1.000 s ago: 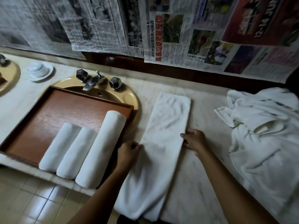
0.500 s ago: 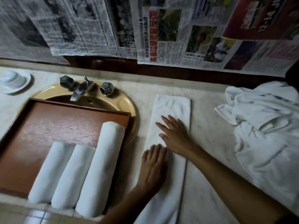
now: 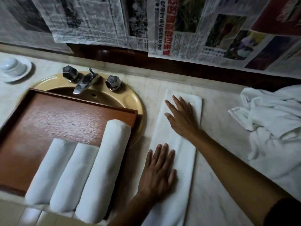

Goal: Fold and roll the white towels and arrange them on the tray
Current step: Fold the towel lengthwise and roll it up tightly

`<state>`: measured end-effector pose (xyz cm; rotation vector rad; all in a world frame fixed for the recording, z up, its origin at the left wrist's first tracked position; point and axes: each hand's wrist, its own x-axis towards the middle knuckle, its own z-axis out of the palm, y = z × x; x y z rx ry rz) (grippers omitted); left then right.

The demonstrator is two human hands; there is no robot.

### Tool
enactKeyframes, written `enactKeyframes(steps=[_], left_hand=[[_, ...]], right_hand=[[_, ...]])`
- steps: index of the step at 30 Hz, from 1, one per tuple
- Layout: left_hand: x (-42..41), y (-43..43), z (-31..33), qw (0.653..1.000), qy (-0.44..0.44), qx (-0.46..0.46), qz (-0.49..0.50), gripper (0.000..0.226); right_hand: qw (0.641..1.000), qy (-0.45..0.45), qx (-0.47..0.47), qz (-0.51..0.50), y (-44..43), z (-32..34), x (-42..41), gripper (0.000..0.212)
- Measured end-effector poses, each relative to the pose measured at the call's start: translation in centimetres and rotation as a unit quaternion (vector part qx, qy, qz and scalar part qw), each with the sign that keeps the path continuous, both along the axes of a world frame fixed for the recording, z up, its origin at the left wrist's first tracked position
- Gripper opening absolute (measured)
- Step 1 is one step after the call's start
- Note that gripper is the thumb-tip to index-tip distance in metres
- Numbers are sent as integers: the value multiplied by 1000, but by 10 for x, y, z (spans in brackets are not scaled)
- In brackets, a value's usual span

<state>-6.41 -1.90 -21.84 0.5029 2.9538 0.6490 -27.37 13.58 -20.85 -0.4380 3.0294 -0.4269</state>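
- Newspaper sheets cover the far wall.
- Pale marble counter holds a yellow sink, chrome faucet.
- Dim light.

We see a pale marble counter with a mustard-yellow sink set into it. At the sink's back rim stands a chrome faucet, its spout pointing toward us, flanked by two faceted dark knobs (one on each side). Far left, a white cup sits upside down on a saucer. Newspaper sheets hang along the wall above the dark wooden backsplash.
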Motion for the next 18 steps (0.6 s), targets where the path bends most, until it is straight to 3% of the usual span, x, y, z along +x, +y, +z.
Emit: enactKeyframes(steps=[2,5,13,16,18], left_hand=[[1,-1,-1,1000,-5,0,-2,65],[-3,-1,-2,1000,-1,-11,-16,63],[17,13,16,999,8,-36,-30,65],[23,13,8,1000,2,-20,-16,64],[24,12,6,1000,2,-11,-14,64]], right_hand=[[998,44,-40,30,7,-4,42,50],[997,44,-10,60,22,-12,72,48],[990,112,71,48,42,-14,-42,43],[988,145,33,32,35,-6,-49,43],[983,164,-33,71,22,0,-11,41]])
